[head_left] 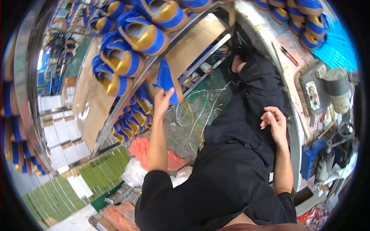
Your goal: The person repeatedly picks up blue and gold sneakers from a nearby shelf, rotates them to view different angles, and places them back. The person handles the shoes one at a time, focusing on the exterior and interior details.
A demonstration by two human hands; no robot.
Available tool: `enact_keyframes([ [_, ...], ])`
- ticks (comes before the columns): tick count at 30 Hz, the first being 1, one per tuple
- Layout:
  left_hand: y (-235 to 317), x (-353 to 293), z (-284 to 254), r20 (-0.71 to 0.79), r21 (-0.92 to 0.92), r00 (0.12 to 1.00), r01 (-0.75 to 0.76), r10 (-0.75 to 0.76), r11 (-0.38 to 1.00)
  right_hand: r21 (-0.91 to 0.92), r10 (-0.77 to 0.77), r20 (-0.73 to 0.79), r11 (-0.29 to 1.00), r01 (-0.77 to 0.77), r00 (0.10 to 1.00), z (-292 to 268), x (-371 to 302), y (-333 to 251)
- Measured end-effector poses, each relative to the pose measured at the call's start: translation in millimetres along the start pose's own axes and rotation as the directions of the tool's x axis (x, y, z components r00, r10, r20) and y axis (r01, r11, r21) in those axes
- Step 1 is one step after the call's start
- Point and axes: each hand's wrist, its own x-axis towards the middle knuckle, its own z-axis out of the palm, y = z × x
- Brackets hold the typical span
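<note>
Near frame centre, left hand [163, 99] pinching a blue shoe piece [166, 79] beside the rack [127, 96]; right hand [273, 123] loosely curled, empty, on dark trousers [239, 127]. Probably mid-pick; next, lifting it clear without snagging.

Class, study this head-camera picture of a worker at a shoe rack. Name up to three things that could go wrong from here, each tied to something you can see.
1. The left hand grips a blue shoe upper at the rack's edge; pulling may dislodge the closely packed blue-and-gold shoes above.
2. Loose white cords lie on the floor and could snag a foot.
3. The right hand rests on the black garment beside the cluttered machine bench; fabric might catch there.
</note>
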Motion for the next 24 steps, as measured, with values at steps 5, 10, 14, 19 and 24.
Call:
enact_keyframes([
  [5, 64.8, -99.0, 74.3, 0.383, -0.124, 0.823, -0.405, 0.42, 0.906, 0.076, -0.027, 0.132, 0.997, 0.017, 0.991, -16.7, -4.4, -23.3],
  [10, 137.9, -140.2, 131.7, 0.696, -0.124, 0.489, -0.639, 0.525, 0.759, 0.235, -0.204, 0.168, 0.958, 0.162, 0.964, -36.6, -2.2, -44.2],
  [14, 161.2, -142.5, 165.7, 0.791, -0.136, 0.231, -0.836, 0.567, 0.531, 0.238, -0.269, 0.098, 0.941, 0.239, 0.958, -51.6, -17.7, -53.5],
  [19, 171.5, -139.4, 197.0, 0.732, -0.101, 0.288, -0.85, 0.617, 0.517, 0.308, -0.206, -0.317, 0.901, 0.306, 0.926, -78.6, -51.4, -42.8],
  [24, 163.7, -139.3, 223.7, 0.701, -0.499, 0.504, -0.158, 0.504, 0.852, 0.373, -0.199, -0.546, 0.812, 0.449, 0.814, -94.2, -80.9, -56.8],
])
